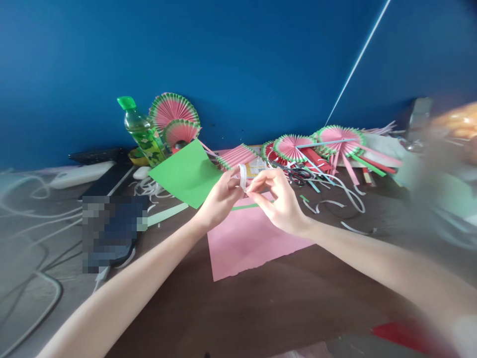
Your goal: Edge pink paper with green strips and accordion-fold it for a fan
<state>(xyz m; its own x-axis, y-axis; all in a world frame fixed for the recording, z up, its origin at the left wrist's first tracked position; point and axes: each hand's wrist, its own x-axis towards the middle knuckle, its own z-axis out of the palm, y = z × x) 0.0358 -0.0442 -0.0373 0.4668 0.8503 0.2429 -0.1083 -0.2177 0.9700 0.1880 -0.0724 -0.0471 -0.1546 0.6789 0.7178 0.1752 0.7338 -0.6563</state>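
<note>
Above the table, my left hand point(222, 198) is closed round a white roll of tape point(243, 177), held upright with its edge toward me. My right hand point(278, 201) is beside it, thumb and fingertips pinched at the roll's near edge; any tape end between them is too small to make out. Beneath my hands lies a sheet of pink paper point(257, 238) with a ragged near edge and a narrow green strip point(244, 206) along its far part. A green sheet point(186, 174) rests to the left of my left hand.
Pleated pink-and-green paper fans point(174, 112) lean by the blue wall, beside a green-capped bottle point(143, 132). More fans point(294, 147), black-handled scissors point(301, 175) and paper scraps point(330, 203) lie at the back right. White cables point(55, 293) and a partly pixelated phone point(115, 233) are left.
</note>
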